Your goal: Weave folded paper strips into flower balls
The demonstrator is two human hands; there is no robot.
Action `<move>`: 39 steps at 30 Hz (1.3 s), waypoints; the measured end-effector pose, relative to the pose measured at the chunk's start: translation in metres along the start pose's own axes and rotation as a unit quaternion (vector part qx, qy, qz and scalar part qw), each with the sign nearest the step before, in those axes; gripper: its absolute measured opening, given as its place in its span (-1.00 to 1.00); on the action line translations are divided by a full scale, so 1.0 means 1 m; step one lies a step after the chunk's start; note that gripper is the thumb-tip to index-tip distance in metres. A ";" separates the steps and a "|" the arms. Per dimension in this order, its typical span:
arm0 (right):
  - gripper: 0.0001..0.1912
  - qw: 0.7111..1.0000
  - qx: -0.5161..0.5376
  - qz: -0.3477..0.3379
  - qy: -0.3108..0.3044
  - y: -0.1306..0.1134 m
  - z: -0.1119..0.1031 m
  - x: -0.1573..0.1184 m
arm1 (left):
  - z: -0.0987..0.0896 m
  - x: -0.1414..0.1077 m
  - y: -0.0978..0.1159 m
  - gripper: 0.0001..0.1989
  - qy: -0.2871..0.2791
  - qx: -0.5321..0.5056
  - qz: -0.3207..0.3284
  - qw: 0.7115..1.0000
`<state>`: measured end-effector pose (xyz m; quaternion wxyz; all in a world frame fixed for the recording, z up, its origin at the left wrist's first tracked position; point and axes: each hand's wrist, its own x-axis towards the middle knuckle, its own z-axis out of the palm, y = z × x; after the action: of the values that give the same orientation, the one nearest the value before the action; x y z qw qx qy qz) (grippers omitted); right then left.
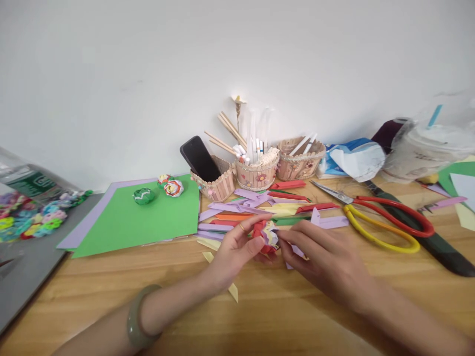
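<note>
Between the thumb and fingers of my left hand (239, 244) is a small folded-paper ball (270, 234), red on the outside with white, yellow and purple zigzag edges. My right hand (321, 254) pinches at the ball's right side, its fingertips close together. A small dark tip shows there, too small to name. Just under the right fingers a purple paper strip (298, 251) shows; whether it is held I cannot tell. Behind both hands lies a pile of folded paper strips (256, 198) in purple, red, green, orange and yellow. A pale yellow strip (233, 291) lies below my left wrist.
Finished-looking paper balls (144, 196) rest on green paper sheets (111, 225) at left. Scissors (386, 217) lie at right over a dark long object (449, 254). Stick-sided baskets (257, 175), one with a phone (200, 158), stand by the wall. A plastic-wrapped cup (426, 148) is far right.
</note>
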<state>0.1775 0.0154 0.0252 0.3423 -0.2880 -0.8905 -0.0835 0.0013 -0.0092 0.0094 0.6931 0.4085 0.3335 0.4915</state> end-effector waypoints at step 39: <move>-0.90 0.936 0.328 0.113 -0.059 0.007 -0.020 0.018 | -0.004 0.002 0.000 -0.49 -0.016 -0.114 -0.045 0.992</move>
<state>0.1818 0.0227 0.0518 0.3716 -0.2630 -0.8485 0.2697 -0.0017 -0.0067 0.0072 0.7617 0.3196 0.2817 0.4882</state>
